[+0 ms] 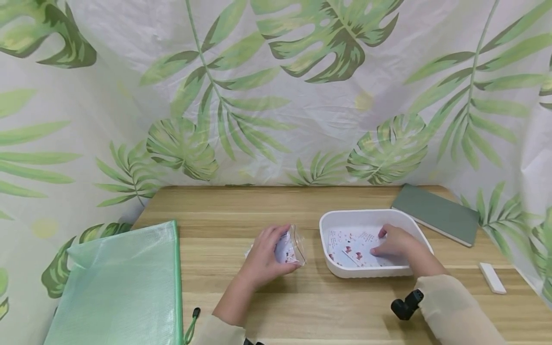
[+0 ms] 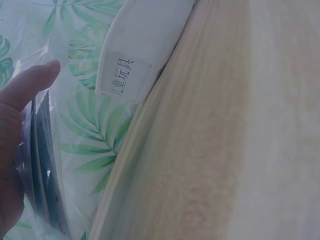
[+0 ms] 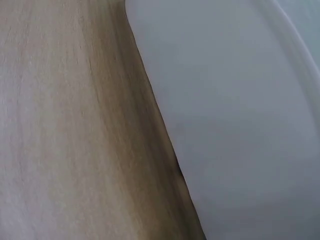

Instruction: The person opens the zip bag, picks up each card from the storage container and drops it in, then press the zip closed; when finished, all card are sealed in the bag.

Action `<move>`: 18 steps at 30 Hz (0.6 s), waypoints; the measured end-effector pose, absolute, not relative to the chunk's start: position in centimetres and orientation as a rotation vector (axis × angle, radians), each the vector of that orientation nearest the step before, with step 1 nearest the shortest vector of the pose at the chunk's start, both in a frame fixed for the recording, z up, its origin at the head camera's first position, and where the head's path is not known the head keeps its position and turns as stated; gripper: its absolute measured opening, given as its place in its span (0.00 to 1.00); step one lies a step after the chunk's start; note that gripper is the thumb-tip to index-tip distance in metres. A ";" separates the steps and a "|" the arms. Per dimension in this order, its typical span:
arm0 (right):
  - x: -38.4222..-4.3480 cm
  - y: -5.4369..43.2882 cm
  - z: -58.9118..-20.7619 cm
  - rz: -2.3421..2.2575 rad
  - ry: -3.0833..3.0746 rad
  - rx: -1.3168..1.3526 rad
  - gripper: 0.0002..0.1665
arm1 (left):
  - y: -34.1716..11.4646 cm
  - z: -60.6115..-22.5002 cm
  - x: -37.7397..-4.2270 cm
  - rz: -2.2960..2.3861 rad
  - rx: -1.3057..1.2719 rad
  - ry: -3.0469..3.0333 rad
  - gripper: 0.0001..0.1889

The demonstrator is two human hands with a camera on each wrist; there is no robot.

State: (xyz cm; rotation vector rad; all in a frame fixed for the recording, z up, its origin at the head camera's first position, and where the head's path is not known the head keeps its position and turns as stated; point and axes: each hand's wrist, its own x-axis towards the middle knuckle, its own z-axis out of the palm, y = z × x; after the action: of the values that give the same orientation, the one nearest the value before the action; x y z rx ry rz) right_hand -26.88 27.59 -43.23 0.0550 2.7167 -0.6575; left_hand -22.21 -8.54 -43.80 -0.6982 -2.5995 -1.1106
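Observation:
My left hand (image 1: 266, 256) grips a clear zip bag (image 1: 286, 247) above the table, with printed cards inside it. In the left wrist view the thumb lies over the bag (image 2: 47, 165), and several dark, thin layers show edge-on through the plastic. My right hand (image 1: 396, 242) reaches into a white plastic bin (image 1: 366, 272), its thumb and forefinger spread apart over white printed cards (image 1: 345, 242) with small red pictures. The rest of its fingers are hidden. Only the bin's outer wall (image 3: 225, 120) and the table show in the right wrist view.
A green mesh zip pouch (image 1: 125, 287) lies at the left, its corded pull (image 1: 192, 323) beside it. Behind the bin to the right is a dark green notebook (image 1: 437, 213). A small white block (image 1: 492, 278) lies near the right edge. The bin bears a printed label (image 2: 122, 77).

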 end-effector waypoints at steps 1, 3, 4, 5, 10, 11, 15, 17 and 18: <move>-26.9 27.6 -43.3 -0.657 2.713 0.060 0.37 | -8.5 -43.8 -22.2 -1.112 -0.697 -2.601 0.45; -26.9 27.7 -43.4 -0.667 2.708 0.072 0.38 | -8.5 -43.8 -22.2 -1.114 -0.697 -2.604 0.45; -26.9 27.7 -43.5 -0.674 2.707 0.081 0.37 | -8.5 -43.8 -22.1 -1.113 -0.695 -2.606 0.45; -26.9 27.7 -43.5 -0.682 2.708 0.085 0.36 | -8.5 -43.9 -22.1 -1.113 -0.694 -2.607 0.45; -26.8 28.0 -43.1 -0.771 2.723 0.142 0.21 | -8.5 -43.9 -22.1 -1.118 -0.692 -2.609 0.45; -26.8 28.1 -42.9 -0.797 2.731 0.147 0.18 | -8.5 -43.9 -22.1 -1.117 -0.692 -2.609 0.45; -26.5 28.6 -41.8 -0.939 2.735 0.147 0.14 | -8.5 -43.9 -22.1 -1.106 -0.690 -2.609 0.45; -26.3 29.0 -41.3 -0.987 2.740 0.112 0.15 | -8.4 -43.9 -22.2 -1.099 -0.688 -2.610 0.45; -26.2 29.2 -41.0 -1.010 2.737 0.099 0.16 | -8.4 -43.9 -22.2 -1.097 -0.686 -2.611 0.45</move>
State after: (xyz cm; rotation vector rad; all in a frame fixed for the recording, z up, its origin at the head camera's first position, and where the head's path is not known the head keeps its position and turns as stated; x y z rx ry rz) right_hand -26.16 29.17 -41.03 0.0989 2.7369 -1.0099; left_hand -22.16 -8.44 -43.89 -0.6858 -2.6105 -1.0970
